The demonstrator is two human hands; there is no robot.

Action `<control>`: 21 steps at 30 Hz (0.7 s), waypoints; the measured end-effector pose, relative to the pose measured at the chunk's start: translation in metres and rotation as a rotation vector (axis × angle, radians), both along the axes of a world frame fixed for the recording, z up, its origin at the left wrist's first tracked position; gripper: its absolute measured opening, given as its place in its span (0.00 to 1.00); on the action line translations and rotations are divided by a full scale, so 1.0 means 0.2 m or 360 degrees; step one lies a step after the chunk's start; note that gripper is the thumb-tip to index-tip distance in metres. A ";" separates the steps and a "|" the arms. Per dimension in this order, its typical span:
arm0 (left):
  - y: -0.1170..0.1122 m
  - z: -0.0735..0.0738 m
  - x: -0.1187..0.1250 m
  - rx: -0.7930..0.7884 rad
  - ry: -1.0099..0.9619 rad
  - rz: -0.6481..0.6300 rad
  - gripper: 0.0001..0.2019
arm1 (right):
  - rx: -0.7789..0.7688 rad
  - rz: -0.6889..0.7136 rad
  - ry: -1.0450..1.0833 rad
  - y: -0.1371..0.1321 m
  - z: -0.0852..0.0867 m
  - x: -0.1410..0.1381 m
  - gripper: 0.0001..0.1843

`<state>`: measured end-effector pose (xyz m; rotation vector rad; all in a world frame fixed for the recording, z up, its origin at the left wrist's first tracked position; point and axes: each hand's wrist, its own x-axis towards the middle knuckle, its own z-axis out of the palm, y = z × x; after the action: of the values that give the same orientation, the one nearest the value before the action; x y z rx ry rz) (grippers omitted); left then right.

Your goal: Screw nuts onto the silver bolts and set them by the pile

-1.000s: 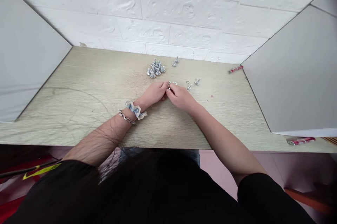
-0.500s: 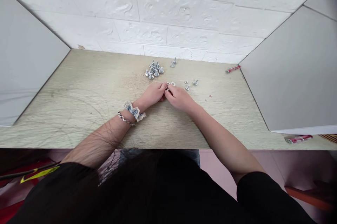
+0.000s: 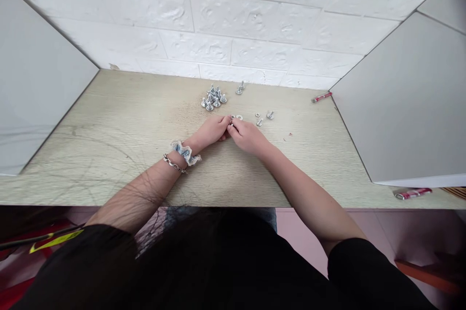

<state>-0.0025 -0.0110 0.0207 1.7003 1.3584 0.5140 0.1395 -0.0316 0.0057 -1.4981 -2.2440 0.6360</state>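
Note:
My left hand and my right hand meet over the middle of the table, fingertips touching. Both are closed in a pinch around a small shiny metal piece, mostly covered by the fingers, so its kind cannot be made out. Just beyond the fingertips lie a flat washer and a small nut. To the right of my right hand are another nut, a bolt and a second bolt with a wide base. Behind my left hand stands a cluster of bolts, several with washers on them.
Two more bolts stand near the white brick wall. A red tubular object lies by the right grey panel, another red tube near the table's front edge. A grey panel bounds the left side of the wooden table.
The hands keep the same place and grip, with only tiny finger shifts. The whole view has moved very slightly; the loose hardware lies as before.

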 end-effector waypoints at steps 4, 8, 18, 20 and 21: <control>0.00 0.00 0.00 0.0008 -0.0005 0.0000 0.22 | -0.0018 -0.0007 -0.0011 0.00 0.00 0.00 0.16; 0.00 0.00 0.00 -0.0011 -0.0008 -0.0009 0.22 | -0.0027 0.0007 0.0021 0.00 0.00 0.00 0.16; 0.01 0.00 -0.01 -0.0032 -0.0039 -0.0015 0.22 | -0.0046 0.0016 0.0045 0.00 0.01 0.00 0.16; 0.01 -0.01 -0.01 -0.0024 -0.0046 -0.0015 0.22 | -0.0043 0.0017 0.0038 0.00 0.01 0.00 0.16; 0.01 -0.01 -0.01 -0.0021 -0.0053 -0.0016 0.22 | -0.0039 0.0017 0.0033 0.00 0.01 0.00 0.16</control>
<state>-0.0043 -0.0096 0.0190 1.6800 1.3264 0.5240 0.1394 -0.0323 0.0076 -1.4852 -2.2381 0.6817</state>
